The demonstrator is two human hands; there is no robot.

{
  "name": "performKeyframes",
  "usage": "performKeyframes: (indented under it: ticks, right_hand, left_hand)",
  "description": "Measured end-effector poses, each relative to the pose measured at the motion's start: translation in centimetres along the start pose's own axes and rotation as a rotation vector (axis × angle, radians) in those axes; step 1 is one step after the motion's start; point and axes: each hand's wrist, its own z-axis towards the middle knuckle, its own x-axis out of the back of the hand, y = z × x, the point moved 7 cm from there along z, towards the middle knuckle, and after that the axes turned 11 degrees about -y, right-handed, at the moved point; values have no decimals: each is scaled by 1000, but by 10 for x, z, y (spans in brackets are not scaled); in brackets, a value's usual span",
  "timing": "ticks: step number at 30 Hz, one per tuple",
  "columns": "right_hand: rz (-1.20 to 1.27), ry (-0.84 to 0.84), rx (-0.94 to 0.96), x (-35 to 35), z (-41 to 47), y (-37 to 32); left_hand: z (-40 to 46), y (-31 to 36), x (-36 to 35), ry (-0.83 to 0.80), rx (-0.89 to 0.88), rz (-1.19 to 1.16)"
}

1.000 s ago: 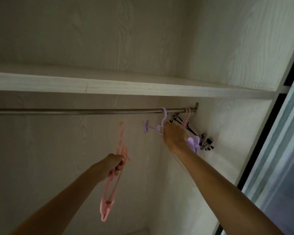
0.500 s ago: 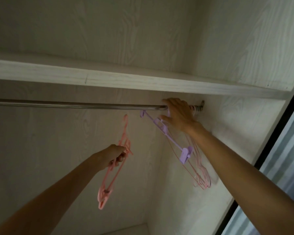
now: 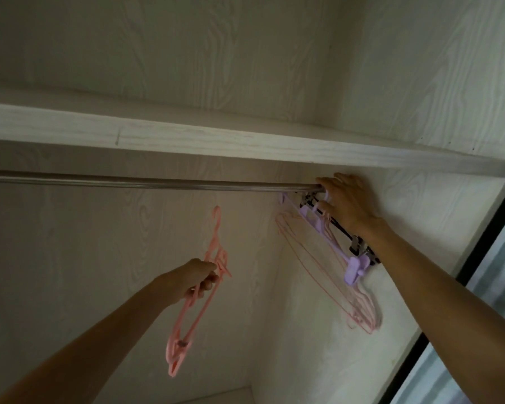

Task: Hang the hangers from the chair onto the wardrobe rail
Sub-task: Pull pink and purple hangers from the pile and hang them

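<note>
A metal wardrobe rail [image 3: 158, 183] runs left to right under a white shelf. My left hand [image 3: 191, 279] grips pink plastic hangers [image 3: 197, 298] below the rail, with the hook pointing up. At the rail's right end my right hand [image 3: 344, 204] rests on the hooks of the hung hangers, pressing them toward the side wall. Below that hand hangs a purple clip hanger [image 3: 352, 268], with thin pink hangers [image 3: 359, 310] under it and a black clip hanger [image 3: 357, 246] behind it. The fingers of my right hand lie spread over the hooks.
A white wood-grain shelf [image 3: 245, 141] sits just above the rail. The wardrobe's right side wall [image 3: 318, 345] is close behind the hung hangers. A dark sliding-door frame [image 3: 449, 316] runs along the right edge. Most of the rail to the left carries nothing.
My right hand has pushed the purple hanger and the others rightward along the rail to the wall end. My left hand with the pink hangers has stayed nearly still.
</note>
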Motion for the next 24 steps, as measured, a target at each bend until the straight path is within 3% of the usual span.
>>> performKeyframes:
  ticks: [5, 7, 8, 9, 12, 14, 20, 24]
  right_hand:
    - [46, 64, 34, 6, -7, -9]
    - [138, 172, 144, 15, -21, -40]
    - [205, 148, 219, 14, -30, -63]
    - [303, 32, 276, 6, -38, -87]
    - [627, -581, 210, -35, -72, -145]
    - [836, -799, 163, -50, -97, -169]
    - [1108, -754, 376, -34, -152, -225]
    - [1105, -728, 286, -37, -171, -229]
  left_hand:
    - [-5, -2, -3, -12, 45, 86]
    - [-14, 4, -5, -35, 36, 140]
    - [-22, 6, -6, -52, 37, 191]
    - [-31, 10, -6, -75, 29, 262]
    - [-56, 15, -2, -181, 7, 539]
    - [-67, 11, 8, -233, 13, 662]
    - [-47, -18, 52, -245, 43, 940]
    - [-75, 0, 30, -189, -57, 1028]
